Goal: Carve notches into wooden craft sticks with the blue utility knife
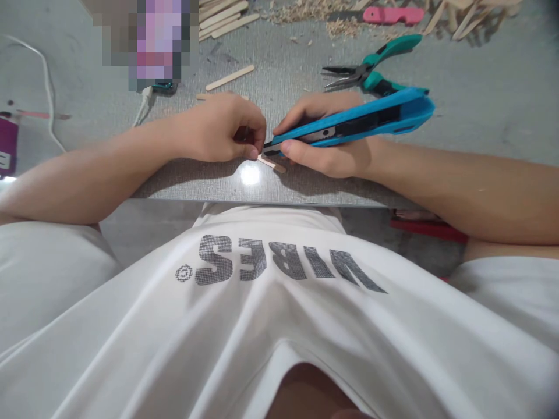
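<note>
My right hand [325, 137] grips a blue utility knife [371, 119], its tip pointing left and down onto a small wooden stick [273, 164] lying on the grey board [279, 64]. My left hand [222, 128] has its fingers closed, pinching and pressing the stick's left end against the board right beside the knife tip. Most of the stick is hidden under my fingers. Both forearms rest near the board's front edge.
Teal-handled pliers [371, 67] lie just behind my right hand. Loose wooden sticks [229, 77] and a stack [222, 17] sit at the back, with wood shavings [305, 11] and a pink tool [393, 14]. A white cable [48, 87] runs at the left.
</note>
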{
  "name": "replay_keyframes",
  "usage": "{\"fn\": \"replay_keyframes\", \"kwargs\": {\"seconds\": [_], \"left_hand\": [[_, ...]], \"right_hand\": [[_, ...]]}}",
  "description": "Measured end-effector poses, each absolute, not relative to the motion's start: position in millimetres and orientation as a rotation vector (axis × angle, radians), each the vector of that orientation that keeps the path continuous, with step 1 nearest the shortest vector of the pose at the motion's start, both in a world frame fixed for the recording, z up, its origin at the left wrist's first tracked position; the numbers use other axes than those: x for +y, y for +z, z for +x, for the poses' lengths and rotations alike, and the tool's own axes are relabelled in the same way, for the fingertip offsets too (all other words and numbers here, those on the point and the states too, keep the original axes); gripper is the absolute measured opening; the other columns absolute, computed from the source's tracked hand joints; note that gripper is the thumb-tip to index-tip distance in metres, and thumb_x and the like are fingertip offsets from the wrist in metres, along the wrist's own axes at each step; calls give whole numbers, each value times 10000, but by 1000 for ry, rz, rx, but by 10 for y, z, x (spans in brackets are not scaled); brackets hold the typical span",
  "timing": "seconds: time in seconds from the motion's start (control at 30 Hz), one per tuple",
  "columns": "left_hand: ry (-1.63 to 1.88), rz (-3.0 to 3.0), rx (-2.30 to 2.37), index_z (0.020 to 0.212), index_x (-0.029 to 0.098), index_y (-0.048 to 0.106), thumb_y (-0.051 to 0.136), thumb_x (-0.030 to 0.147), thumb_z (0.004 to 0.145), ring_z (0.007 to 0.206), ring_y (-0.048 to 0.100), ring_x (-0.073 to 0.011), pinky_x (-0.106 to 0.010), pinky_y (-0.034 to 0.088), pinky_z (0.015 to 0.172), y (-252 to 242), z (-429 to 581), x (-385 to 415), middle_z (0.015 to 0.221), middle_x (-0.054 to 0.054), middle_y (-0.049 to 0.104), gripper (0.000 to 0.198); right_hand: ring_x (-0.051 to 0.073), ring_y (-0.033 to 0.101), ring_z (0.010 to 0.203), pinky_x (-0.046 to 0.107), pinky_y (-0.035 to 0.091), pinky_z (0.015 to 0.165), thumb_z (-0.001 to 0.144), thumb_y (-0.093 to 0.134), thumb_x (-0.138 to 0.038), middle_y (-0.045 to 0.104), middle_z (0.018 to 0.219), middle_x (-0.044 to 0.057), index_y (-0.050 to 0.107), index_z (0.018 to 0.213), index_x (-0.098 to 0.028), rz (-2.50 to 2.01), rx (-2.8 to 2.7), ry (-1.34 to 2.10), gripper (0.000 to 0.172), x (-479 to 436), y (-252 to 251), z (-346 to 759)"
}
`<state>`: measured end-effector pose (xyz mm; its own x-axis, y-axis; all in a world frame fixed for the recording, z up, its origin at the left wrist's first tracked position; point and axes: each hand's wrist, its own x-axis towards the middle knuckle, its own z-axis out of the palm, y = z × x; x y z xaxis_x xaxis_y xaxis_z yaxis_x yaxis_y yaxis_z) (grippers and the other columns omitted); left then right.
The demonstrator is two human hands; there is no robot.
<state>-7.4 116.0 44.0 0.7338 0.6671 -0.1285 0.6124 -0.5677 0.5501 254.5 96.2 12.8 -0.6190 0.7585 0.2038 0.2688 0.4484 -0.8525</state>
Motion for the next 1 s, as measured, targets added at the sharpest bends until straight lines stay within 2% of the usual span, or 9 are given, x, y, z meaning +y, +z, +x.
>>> {"fn": "replay_keyframes", "kwargs": {"seconds": [0.1, 0.23, 0.37, 0.7, 0.83, 1.0], "left_hand": [[120, 2343, 994, 888, 270, 775, 704, 347, 851, 774, 577, -184, -405, 457, 759, 446, -67, 1157, 859, -25, 752, 111], [120, 2305, 1006, 899, 272, 808, 714, 378, 840, 785, 591, -199, -429, 473, 789, 454, -65, 1154, 879, -35, 761, 153], [111, 2319, 1012, 916, 264, 820, 709, 392, 845, 793, 590, -201, -433, 474, 792, 450, -70, 1155, 891, -48, 771, 184], [147, 2376, 1010, 839, 295, 721, 685, 397, 779, 794, 554, -230, -432, 433, 775, 422, -51, 1139, 858, -52, 726, 124], [170, 2418, 960, 784, 290, 667, 674, 389, 772, 791, 528, -219, -430, 395, 754, 393, -56, 1142, 835, -51, 704, 100], [173, 2365, 913, 839, 278, 727, 695, 422, 817, 778, 553, -203, -432, 421, 757, 405, -96, 1207, 860, -51, 705, 149]], "right_hand": [[180, 709, 723, 329, 614, 727, 964, 800, -562, 803, 854, 33, 789, 1059, -315, -812, -2129, 1159, 265, 994, 110, 2555], [168, 711, 750, 315, 612, 781, 993, 787, -517, 804, 890, 28, 809, 1069, -320, -803, -2178, 1060, 212, 1019, 104, 2582], [171, 703, 762, 315, 603, 752, 1014, 738, -492, 807, 905, 16, 802, 1058, -309, -794, -2219, 1001, 199, 974, 137, 2579], [168, 665, 762, 320, 564, 798, 907, 745, -366, 769, 882, 1, 758, 941, -258, -795, -2304, 922, 114, 970, 231, 2470], [145, 653, 725, 292, 578, 780, 960, 690, -362, 763, 833, -20, 720, 939, -253, -755, -2330, 931, 115, 978, 228, 2453], [157, 696, 785, 315, 565, 805, 1004, 709, -402, 796, 922, -7, 743, 1005, -261, -745, -2241, 875, 145, 924, 116, 2490]]}}
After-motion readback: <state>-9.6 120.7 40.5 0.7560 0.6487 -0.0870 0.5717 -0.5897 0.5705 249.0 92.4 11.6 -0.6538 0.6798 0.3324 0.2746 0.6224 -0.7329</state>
